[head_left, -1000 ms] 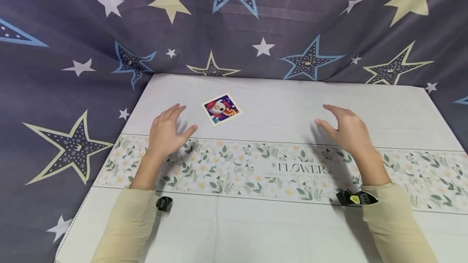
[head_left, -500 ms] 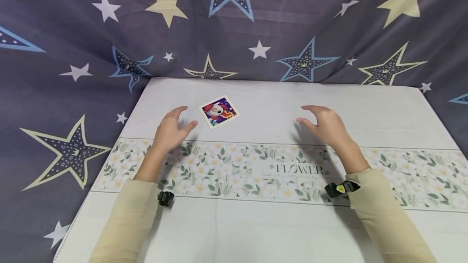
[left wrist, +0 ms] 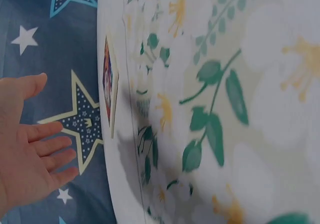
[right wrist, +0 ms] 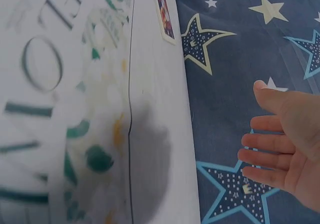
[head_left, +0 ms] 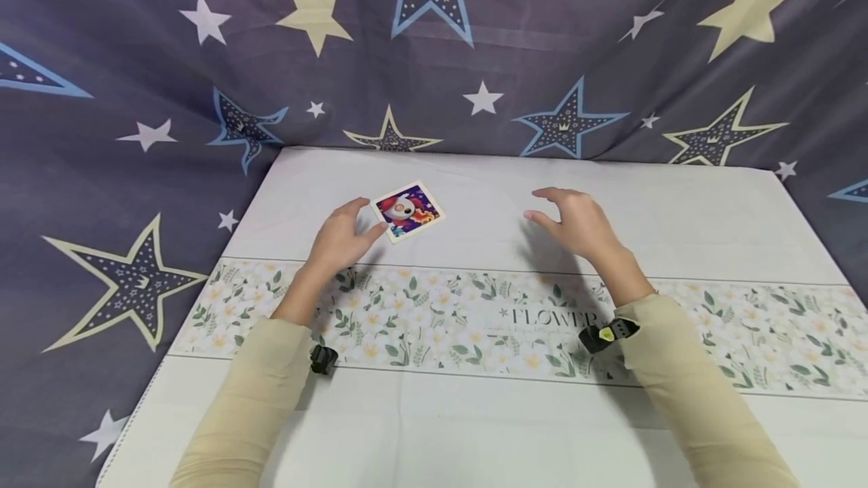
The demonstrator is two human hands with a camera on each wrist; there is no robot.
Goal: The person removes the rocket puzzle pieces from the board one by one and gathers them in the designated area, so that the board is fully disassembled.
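Observation:
A square picture card [head_left: 409, 211] with a pale border and a colourful cartoon print lies towards the back left of the table. Beside its left edge is my left hand [head_left: 341, 239], thumb and fingers spread apart; whether the fingertips touch the card cannot be told from the head view. In the left wrist view that hand [left wrist: 35, 144] holds nothing, and the card [left wrist: 109, 83] appears edge-on to its right. My right hand [head_left: 573, 224] hovers to the right of the card, apart from it, its fingers relaxed and nothing between them. The right wrist view shows the card [right wrist: 164, 12] at the top.
A white tablecloth [head_left: 475, 428] covers the table, crossed by a floral band [head_left: 434, 322] with the word FLOWER. Behind and to the left hangs a dark star-patterned curtain [head_left: 515, 44]. Black camera mounts sit at both wrists.
My right hand has moved left, towards the card. My left hand has shifted right and now stands at the card's left edge. The card lies in the same place on the table.

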